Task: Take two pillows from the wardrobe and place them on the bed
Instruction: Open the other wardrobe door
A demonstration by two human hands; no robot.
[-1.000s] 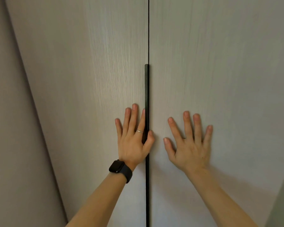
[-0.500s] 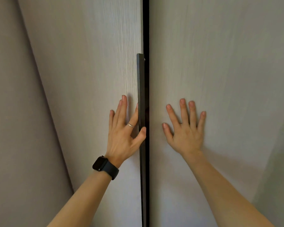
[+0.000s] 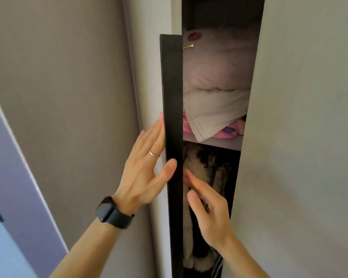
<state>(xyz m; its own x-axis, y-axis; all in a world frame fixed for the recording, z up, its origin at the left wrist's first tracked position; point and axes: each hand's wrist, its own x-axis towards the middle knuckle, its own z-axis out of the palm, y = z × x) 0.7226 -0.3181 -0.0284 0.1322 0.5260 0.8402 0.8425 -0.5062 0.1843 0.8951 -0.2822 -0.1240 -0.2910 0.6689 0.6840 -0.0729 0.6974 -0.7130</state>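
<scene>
The wardrobe's left door [image 3: 147, 77] stands partly open and shows me its edge, where a long black handle strip [image 3: 172, 109] runs. My left hand [image 3: 147, 173] pinches that strip, fingers behind it and thumb on its front. My right hand [image 3: 211, 213] hovers in the gap with fingers apart, holding nothing. On the upper shelf [image 3: 219, 143] a plump white pillow [image 3: 215, 73] lies on top of a cream stitched pillow [image 3: 213, 115], with pink fabric [image 3: 227, 133] under both. The right door [image 3: 299, 137] hides their right side.
Below the shelf hang dark and white clothes [image 3: 209, 171]. A brass screw [image 3: 188, 47] sticks out near the handle's top. A grey wall [image 3: 58, 97] is close on the left. A black watch [image 3: 111, 212] is on my left wrist.
Both hands lay flat on the shut doors. The left door has swung open toward me, my left hand now holds its handle, and my right hand has left the right door.
</scene>
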